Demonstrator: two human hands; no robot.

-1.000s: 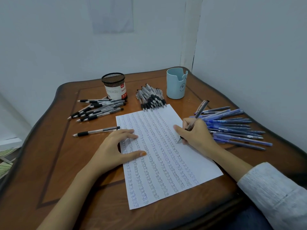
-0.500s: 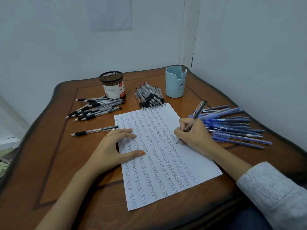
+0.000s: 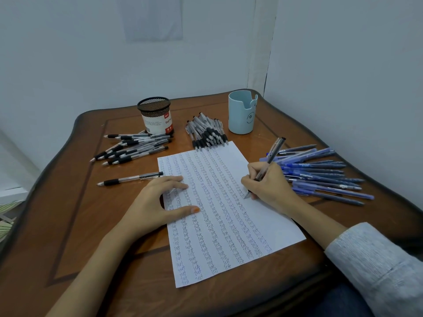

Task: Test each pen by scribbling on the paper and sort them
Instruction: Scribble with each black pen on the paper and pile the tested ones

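A white sheet of paper [image 3: 229,225], covered in columns of small written words, lies in the middle of the wooden table [image 3: 91,225]. My right hand [image 3: 270,186] grips a grey pen [image 3: 269,161] with its tip on the paper's right side. My left hand [image 3: 155,202] rests flat on the paper's left edge, fingers spread. A single black-grip pen [image 3: 128,179] lies just left of the paper. Piles of black-grip pens lie at the back left [image 3: 135,147] and back middle [image 3: 208,133]. A pile of blue pens [image 3: 320,175] lies to the right.
A black mesh pen cup [image 3: 156,115] stands at the back left, and a light blue cup [image 3: 242,113] at the back right. Walls close in behind and to the right. The table's curved edge runs near my body.
My right hand has shifted slightly down the paper with the pen tip on it. The left hand has stayed in place.
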